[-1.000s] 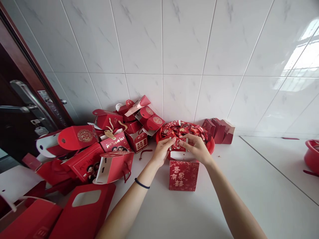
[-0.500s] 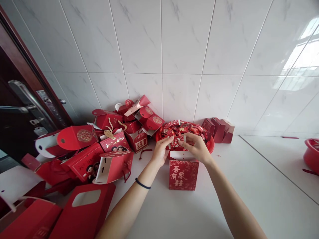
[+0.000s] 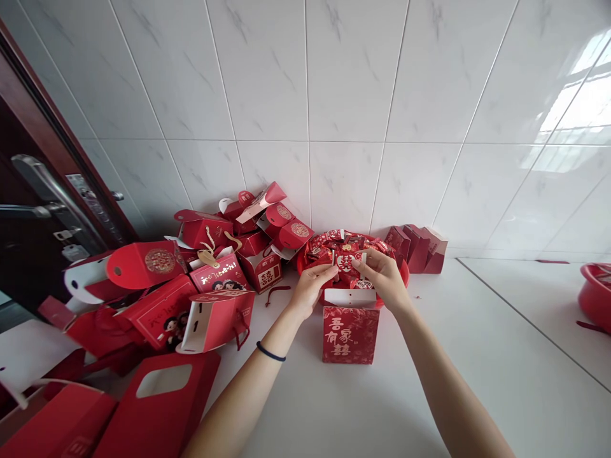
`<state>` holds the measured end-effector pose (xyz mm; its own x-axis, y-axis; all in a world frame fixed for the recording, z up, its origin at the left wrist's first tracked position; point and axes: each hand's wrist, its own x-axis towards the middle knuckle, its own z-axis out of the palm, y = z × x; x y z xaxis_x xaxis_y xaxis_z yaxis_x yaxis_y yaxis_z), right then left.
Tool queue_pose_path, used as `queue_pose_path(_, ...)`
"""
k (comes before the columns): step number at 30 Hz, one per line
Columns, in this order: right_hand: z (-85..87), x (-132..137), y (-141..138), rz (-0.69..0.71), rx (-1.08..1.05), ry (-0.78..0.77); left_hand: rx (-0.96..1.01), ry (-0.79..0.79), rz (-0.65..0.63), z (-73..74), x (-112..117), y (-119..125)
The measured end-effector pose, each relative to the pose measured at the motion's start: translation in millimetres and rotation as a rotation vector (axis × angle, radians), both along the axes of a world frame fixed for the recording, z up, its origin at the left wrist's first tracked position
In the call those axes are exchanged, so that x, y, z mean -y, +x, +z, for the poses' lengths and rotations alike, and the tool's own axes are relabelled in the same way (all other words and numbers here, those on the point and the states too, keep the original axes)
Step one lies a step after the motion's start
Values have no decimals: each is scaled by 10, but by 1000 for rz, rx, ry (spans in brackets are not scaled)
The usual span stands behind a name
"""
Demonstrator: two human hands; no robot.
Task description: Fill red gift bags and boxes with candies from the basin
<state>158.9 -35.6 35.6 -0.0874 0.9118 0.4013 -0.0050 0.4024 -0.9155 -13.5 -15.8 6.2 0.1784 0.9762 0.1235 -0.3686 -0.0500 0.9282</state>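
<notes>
A small red-and-white wrapped packet (image 3: 344, 262) with a double-happiness character is held up over the red basin. My right hand (image 3: 386, 280) pinches its right side, the thumb lying across the front. At its left edge, the closed fingers of my left hand (image 3: 308, 291) grip the packet. Behind and below it the basin (image 3: 403, 277) is full of red-wrapped sweets (image 3: 329, 238). Just in front of the basin stands an upright red gift box (image 3: 351, 337) with pale lettering. Its top is open and a white inner flap (image 3: 344, 297) shows.
Red gift boxes (image 3: 160, 312), many with open flaps, are heaped on the left near a door handle (image 3: 48, 184). Several slim red boxes (image 3: 417, 249) stand against the tiled wall to the right. Another red basin (image 3: 596, 296) sits at the far right edge.
The packet has shifted slightly right and up, with its face turned more toward me. My right hand has moved a little to the right. The gift box stays put.
</notes>
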Motion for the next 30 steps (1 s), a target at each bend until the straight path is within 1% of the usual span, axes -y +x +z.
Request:
queue_pose_path(9,-57,-53,26,-14,0,3,-16,16,-2,-14,-21,-1)
queue_pose_path(12,-72,-67,37,-33,13,18,-46,24,-4,-12,-20,-7)
queue_pose_path(15,-82,-75,45,-30,-2,20,-95,62,22,-31,-28,-5)
queue_pose_path(22,-69,-65,47,4,-39,-33,-156,102,53,-105,-74,-6)
queue_pose_path(26,-52,-59,50,28,-57,-36,-188,124,36,-105,-70,-11)
queue_pose_path(30,-37,-54,53,20,-48,-31,-192,123,31,-95,-64,-4)
